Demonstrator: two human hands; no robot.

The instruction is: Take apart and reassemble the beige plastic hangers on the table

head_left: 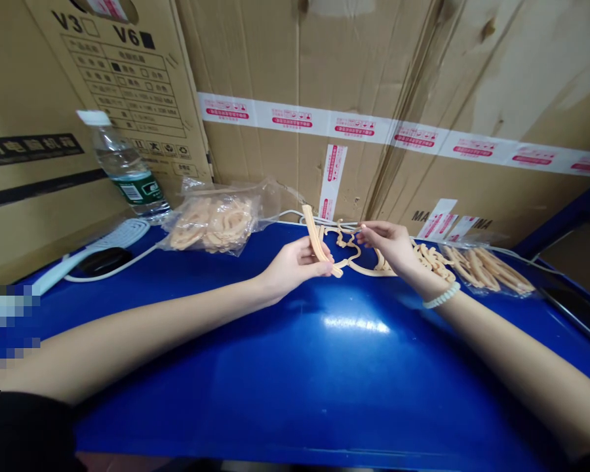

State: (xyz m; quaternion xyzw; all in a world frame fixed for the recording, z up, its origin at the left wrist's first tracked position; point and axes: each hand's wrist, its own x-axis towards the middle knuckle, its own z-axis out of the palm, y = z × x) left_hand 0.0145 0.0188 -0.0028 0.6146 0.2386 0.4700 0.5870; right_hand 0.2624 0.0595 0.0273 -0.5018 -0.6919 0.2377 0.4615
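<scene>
The blue table (285, 387) stretched rightward from the bottle (128, 172). Right of that bottle, the left hand (292, 265) grasped a pale ribbed strip (314, 232); farther right, the right hand (391, 249) pinched a slim curly piece (343, 227). Working well probably called for a light, steady hold, sparing the thin curls. The strip's long axis slanted, upper end tipped bottleward, lower end pointing away from it.

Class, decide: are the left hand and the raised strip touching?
Touching: the head view shows the left hand gripping the strip near its lower end.
</scene>
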